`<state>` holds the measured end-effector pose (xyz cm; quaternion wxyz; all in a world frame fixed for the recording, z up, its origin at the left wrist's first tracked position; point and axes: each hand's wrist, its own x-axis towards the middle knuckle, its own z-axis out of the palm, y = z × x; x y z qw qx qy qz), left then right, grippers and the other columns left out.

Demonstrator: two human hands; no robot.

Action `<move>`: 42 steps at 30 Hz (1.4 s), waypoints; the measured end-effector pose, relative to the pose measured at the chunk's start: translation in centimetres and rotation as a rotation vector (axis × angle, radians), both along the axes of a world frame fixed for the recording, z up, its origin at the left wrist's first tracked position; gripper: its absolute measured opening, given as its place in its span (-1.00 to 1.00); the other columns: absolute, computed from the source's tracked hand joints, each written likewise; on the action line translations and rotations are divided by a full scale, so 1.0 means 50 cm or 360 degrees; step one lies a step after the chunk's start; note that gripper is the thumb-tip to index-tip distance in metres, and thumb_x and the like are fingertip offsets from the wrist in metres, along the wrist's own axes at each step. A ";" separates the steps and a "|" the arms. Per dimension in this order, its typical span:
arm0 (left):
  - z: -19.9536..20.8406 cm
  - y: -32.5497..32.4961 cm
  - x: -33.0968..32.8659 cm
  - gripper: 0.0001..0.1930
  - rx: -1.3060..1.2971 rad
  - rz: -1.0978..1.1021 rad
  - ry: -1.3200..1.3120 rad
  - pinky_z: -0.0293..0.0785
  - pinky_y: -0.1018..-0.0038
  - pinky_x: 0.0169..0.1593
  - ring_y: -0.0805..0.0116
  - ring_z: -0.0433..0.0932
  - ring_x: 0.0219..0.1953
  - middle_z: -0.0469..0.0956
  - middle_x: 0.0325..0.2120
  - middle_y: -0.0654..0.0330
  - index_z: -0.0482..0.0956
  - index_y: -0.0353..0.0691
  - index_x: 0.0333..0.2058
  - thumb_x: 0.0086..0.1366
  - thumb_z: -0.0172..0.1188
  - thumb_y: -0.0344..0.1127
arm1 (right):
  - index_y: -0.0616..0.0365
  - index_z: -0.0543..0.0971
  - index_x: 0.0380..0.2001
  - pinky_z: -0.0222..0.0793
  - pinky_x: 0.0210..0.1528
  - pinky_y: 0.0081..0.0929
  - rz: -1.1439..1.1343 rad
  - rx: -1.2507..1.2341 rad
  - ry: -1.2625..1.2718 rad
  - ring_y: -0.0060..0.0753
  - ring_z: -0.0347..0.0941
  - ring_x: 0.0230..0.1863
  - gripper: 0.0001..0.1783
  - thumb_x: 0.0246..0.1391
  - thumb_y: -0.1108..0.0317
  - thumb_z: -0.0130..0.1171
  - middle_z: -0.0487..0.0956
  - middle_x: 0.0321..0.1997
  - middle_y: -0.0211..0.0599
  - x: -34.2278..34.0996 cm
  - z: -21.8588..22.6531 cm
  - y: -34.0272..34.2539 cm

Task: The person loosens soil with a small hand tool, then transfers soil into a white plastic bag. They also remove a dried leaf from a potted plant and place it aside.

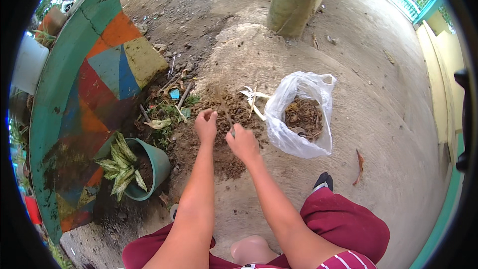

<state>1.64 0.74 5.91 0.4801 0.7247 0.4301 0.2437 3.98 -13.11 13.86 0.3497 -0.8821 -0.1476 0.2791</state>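
Note:
My right hand [242,143] is closed around a thin, brown, blade-like tool [227,113], which points away from me over a heap of loose brown soil [234,164]. The tool's far end is blurred, so its exact kind is unclear. Just left of it, my left hand [205,125] hovers over the same soil with its fingers pinched together; whatever they may hold is hidden. A clear plastic bag [281,137] stands open to the right of my hands, with dark soil and dry bits [303,117] inside.
At the left, a green pot [160,167] holds a leafy plant [121,162] beside a colourfully painted low wall [94,89]. Twigs, weeds and a blue scrap [175,94] lie near the wall. A concrete post [292,7] rises ahead. A dry leaf [358,167] lies right.

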 end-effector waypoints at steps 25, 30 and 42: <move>-0.068 -0.407 0.152 -0.72 0.0777 -0.1506 -0.0298 0.40 0.28 -0.20 0.04 0.47 -0.19 0.48 -0.28 0.03 0.42 -0.26 -0.20 0.04 0.09 -0.55 | 0.19 0.53 -0.50 0.34 -0.14 -0.24 -0.0931 0.0167 -0.0878 -0.03 0.43 -0.26 -0.83 -0.32 0.48 0.20 0.48 -0.32 -0.11 0.258 -0.007 -0.371; -0.066 -0.434 0.165 -0.72 0.1030 -0.1596 0.0479 0.42 0.33 -0.18 0.19 0.43 -0.19 0.43 -0.30 0.14 0.50 -0.15 -0.18 0.08 0.05 -0.46 | 0.19 0.53 -0.51 0.34 -0.16 -0.24 -0.0823 0.0223 -0.0873 -0.02 0.43 -0.26 -0.84 -0.31 0.47 0.20 0.47 -0.34 -0.11 0.254 0.010 -0.344; 0.090 -0.298 0.143 -0.82 0.0053 -0.0956 -0.0223 0.41 0.40 -0.19 0.21 0.53 -0.21 0.56 -0.28 0.05 0.48 -0.29 -0.27 0.12 0.09 -0.40 | 0.18 0.52 -0.45 0.38 -0.23 -0.20 -0.0315 0.0478 -0.0837 -0.01 0.47 -0.32 -0.82 -0.19 0.34 0.16 0.50 -0.35 -0.09 0.156 0.055 -0.157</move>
